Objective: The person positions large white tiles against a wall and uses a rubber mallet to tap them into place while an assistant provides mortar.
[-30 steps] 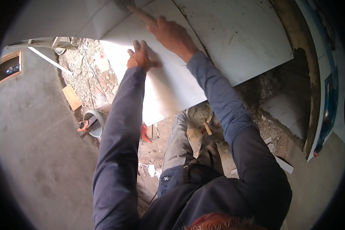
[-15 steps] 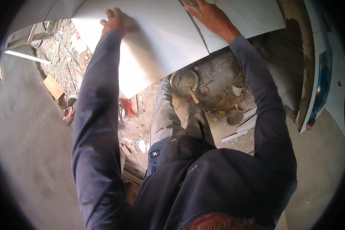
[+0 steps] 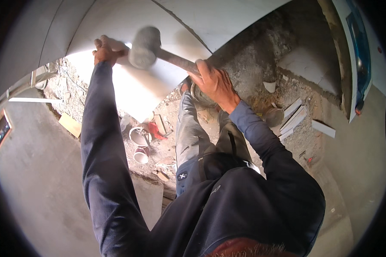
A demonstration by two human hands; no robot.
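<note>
While the left hand (image 3: 104,52) lies on the white tile (image 3: 131,88), its grip wide, the right hand (image 3: 215,84) has its grip wrapped around a mallet (image 3: 152,51) (grey head, blurred), over that tile; white bucket (image 3: 131,138), just beside the tile's nearest corner.

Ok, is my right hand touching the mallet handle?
Touching. The head view shows your right hand closed around the end of the mallet handle.

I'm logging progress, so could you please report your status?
Right hand gripping grey cylinder-headed mallet. Left hand on large flat white tile. Mallet's head appears close beside left hand.
</note>
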